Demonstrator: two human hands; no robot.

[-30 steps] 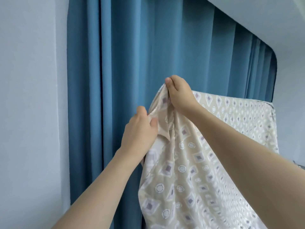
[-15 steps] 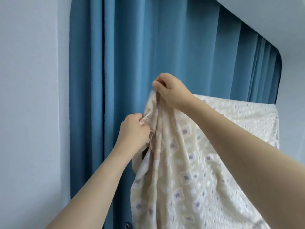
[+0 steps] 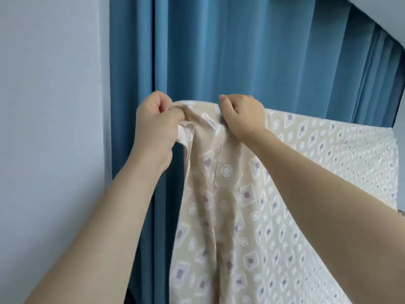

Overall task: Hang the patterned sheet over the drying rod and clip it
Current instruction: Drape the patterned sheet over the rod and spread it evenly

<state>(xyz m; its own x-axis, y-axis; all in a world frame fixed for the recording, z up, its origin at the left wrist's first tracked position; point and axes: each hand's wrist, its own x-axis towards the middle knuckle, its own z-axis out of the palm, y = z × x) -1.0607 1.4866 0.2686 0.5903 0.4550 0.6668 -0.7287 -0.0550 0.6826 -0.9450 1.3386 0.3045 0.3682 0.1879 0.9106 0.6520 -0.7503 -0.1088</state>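
The patterned sheet [image 3: 252,205], beige with white circles and purple diamonds, hangs down from a high straight top edge that runs off to the right. The rod under that edge is hidden by the cloth. My left hand [image 3: 155,128] grips the bunched left corner of the sheet, fingers curled around the fabric. My right hand [image 3: 243,115] grips the sheet's top edge a short way to the right, fingers curled over it. No clip is visible.
A blue pleated curtain [image 3: 241,51] hangs right behind the sheet. A pale wall [image 3: 48,128] stands at the left, and a white ceiling slope [image 3: 385,16] fills the upper right corner.
My left hand has risen to the level of the right hand, carrying the sheet's corner up and to the left. The hands have drawn apart and the top edge now lies spread between them.
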